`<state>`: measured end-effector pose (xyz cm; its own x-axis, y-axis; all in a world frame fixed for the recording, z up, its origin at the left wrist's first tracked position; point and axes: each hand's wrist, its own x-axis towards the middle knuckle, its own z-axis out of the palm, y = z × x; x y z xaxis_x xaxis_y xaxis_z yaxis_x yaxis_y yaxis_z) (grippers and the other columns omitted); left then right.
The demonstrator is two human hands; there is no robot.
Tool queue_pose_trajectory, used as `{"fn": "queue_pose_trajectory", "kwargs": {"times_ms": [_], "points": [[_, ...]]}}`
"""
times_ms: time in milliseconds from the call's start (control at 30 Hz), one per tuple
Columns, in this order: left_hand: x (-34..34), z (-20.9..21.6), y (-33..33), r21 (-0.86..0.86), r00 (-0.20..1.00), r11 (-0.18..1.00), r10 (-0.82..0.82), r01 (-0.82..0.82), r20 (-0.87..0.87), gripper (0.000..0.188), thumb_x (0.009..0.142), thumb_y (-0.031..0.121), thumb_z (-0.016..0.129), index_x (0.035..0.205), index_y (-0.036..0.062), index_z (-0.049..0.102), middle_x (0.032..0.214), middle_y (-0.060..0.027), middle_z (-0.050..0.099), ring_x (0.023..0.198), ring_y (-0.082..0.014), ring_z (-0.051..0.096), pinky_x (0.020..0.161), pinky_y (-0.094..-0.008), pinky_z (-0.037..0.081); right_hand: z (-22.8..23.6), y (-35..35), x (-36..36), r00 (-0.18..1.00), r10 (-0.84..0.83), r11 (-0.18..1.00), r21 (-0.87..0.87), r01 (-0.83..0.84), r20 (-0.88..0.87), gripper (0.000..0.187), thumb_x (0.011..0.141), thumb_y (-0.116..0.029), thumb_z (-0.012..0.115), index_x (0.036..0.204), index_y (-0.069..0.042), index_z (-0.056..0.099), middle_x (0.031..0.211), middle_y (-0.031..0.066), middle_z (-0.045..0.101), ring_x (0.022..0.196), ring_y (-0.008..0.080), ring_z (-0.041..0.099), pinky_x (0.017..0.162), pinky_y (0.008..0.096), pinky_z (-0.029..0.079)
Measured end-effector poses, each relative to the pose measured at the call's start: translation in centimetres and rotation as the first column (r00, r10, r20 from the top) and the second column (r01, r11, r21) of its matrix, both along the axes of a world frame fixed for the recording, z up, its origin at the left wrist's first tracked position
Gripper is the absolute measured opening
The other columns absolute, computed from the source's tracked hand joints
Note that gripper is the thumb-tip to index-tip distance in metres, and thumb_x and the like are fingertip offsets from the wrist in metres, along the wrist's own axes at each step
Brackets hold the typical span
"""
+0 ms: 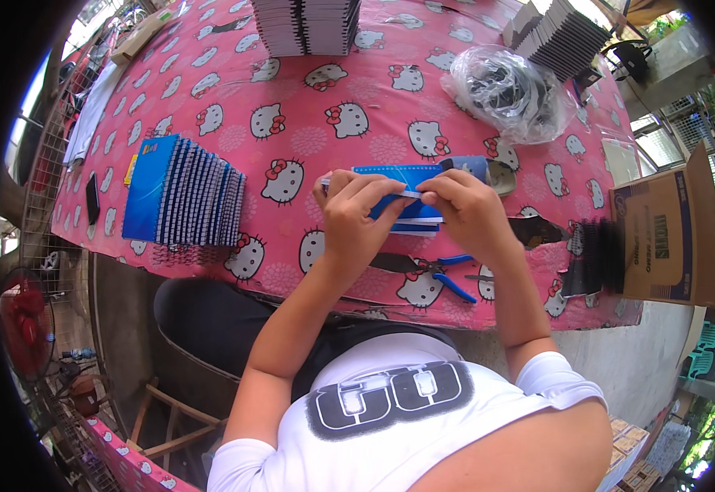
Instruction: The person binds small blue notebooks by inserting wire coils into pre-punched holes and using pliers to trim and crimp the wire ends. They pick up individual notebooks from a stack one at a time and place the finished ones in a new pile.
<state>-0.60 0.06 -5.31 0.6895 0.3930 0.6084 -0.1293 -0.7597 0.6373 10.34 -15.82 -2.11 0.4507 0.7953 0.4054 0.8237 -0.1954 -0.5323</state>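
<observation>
Both my hands meet over a blue-covered notebook (398,174) with a row of punched holes along its far edge. My left hand (357,211) is closed, its thumb and fingers pinching a narrow whitish edge in front of the cover. At the same edge, my right hand (466,205) pinches from the other side. The fingers partly hide what lies between them. More blue covers and white pages show just below. Nearer me lie pliers (448,279) with blue handles, beside a dark flat blade-like piece (394,262).
To the left stands a stack of blue spiral notebooks (185,193), with a dark phone-like object (93,198) beyond. A clear plastic bag of dark coils (509,94), black binding combs (595,250) and a cardboard box (665,230) sit right. More stacked notebooks (307,29) stand far back.
</observation>
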Motion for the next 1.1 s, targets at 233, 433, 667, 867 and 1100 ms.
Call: {"fn": "queue_pose_trajectory", "kwargs": {"times_ms": [233,433,667,867,1100], "points": [[1.1,0.1,0.5,0.032,0.996,0.997,-0.071,0.070,0.060,0.023,0.066,0.015,0.083,0.086,0.0117,0.073,0.084,-0.0001,0.070,0.079,-0.0176,0.055,0.080,-0.0320,0.036,-6.5,-8.7,10.1,0.961,-0.192,0.942,-0.236,0.238,0.200,0.049,0.070,0.000,0.068,0.118,-0.004,0.057,0.104,0.0186,0.063,0.095,0.0365,0.063,0.083,0.0416,0.051],[1.6,0.4,0.1,0.110,1.000,0.994,-0.009,0.009,-0.003,0.030,0.063,0.024,0.085,0.087,0.0136,0.068,0.084,0.0009,0.066,0.090,-0.0192,0.056,0.088,-0.0374,0.032,-7.0,-7.0,10.4,0.885,-0.462,0.882,-0.137,0.452,-0.056,0.047,0.069,-0.010,0.072,0.113,-0.006,0.060,0.096,0.0188,0.067,0.094,0.0323,0.066,0.083,0.0381,0.053],[1.4,-0.1,0.5,0.015,0.998,0.999,-0.049,0.050,-0.037,0.030,0.065,0.026,0.083,0.088,0.0138,0.067,0.084,0.0007,0.065,0.093,-0.0202,0.057,0.094,-0.0429,0.029,-2.0,-2.7,8.8,0.899,0.090,0.995,0.067,-0.068,-0.428,0.026,0.078,-0.007,0.074,0.101,0.001,0.064,0.096,0.0071,0.069,0.089,0.0142,0.065,0.081,0.0319,0.054],[1.2,0.5,0.6,-0.088,0.996,0.994,-0.067,0.062,-0.054,0.031,0.066,0.023,0.083,0.091,0.0113,0.068,0.083,-0.0009,0.065,0.090,-0.0214,0.058,0.091,-0.0412,0.034,-1.7,-3.0,8.9,0.704,0.158,0.987,0.125,-0.098,-0.692,0.047,0.072,-0.009,0.078,0.115,0.001,0.060,0.100,0.0053,0.066,0.091,0.0103,0.061,0.083,0.0275,0.051],[0.6,0.2,2.0,-0.052,0.994,0.993,-0.107,0.107,-0.006,0.026,0.065,0.016,0.082,0.083,0.0045,0.068,0.083,-0.0066,0.063,0.090,-0.0274,0.057,0.079,-0.0401,0.047,-2.0,-1.0,9.4,0.823,0.093,0.992,-0.022,-0.127,-0.560,0.047,0.064,-0.006,0.080,0.108,-0.003,0.064,0.095,0.0075,0.067,0.091,0.0112,0.061,0.084,0.0281,0.050]]}}
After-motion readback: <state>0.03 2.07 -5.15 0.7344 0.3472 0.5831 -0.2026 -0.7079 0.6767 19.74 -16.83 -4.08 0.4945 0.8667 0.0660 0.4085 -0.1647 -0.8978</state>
